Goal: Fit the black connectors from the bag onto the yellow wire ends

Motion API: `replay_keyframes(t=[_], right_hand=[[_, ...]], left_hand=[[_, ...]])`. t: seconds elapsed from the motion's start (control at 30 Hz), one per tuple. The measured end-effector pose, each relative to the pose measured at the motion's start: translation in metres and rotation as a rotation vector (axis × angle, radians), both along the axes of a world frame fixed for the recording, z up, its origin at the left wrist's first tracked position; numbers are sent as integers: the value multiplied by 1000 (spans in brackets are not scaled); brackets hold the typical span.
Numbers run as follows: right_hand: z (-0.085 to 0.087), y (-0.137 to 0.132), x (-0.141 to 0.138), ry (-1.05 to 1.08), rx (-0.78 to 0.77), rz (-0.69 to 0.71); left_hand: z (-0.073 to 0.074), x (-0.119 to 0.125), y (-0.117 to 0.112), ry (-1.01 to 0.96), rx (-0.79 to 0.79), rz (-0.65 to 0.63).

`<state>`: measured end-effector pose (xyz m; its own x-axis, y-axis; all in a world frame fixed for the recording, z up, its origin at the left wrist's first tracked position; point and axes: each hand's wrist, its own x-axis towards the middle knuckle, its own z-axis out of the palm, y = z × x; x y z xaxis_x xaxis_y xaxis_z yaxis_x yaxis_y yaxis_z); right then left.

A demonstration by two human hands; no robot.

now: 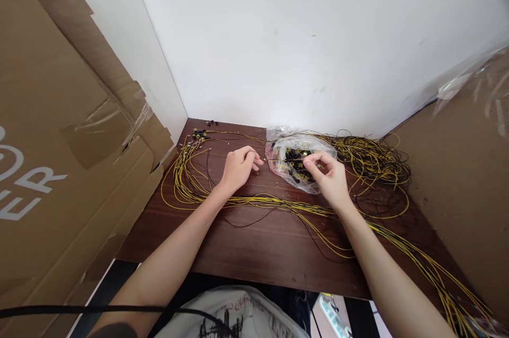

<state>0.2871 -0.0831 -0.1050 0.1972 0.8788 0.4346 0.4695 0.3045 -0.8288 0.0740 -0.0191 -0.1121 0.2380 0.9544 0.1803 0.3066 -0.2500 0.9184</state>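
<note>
My left hand [239,168] is closed, thumb against forefinger, on a thin dark wire. The wire [278,159] runs roughly level across to my right hand [329,174], which pinches it between thumb and forefinger. Behind this stretch lies an open clear plastic bag [318,185] full of small black and yellow parts [296,168], too small to name surely. A bundle of yellow and black wires [274,201] passes across the table in front of both hands. Its left end curves up beside my left forearm.
A tangled wire heap [369,160] lies right of the bag. Small black and yellow pieces [200,135] sit at the table's back left corner. Cardboard [79,115] stands at left, more cardboard [461,168] at right, a white wall [298,51] behind. A power strip [334,317] shows below the brown table [254,248].
</note>
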Motion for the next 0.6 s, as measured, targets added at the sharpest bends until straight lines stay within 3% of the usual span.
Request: replay_keyframes(t=[0.27,0.6], right_hand=[[0,-1,1,218,-80,56],[-5,-1,-6,120,-117,40]], left_hand=[[-5,-1,2,220,233,-15],[0,-2,0,361,231,-124]])
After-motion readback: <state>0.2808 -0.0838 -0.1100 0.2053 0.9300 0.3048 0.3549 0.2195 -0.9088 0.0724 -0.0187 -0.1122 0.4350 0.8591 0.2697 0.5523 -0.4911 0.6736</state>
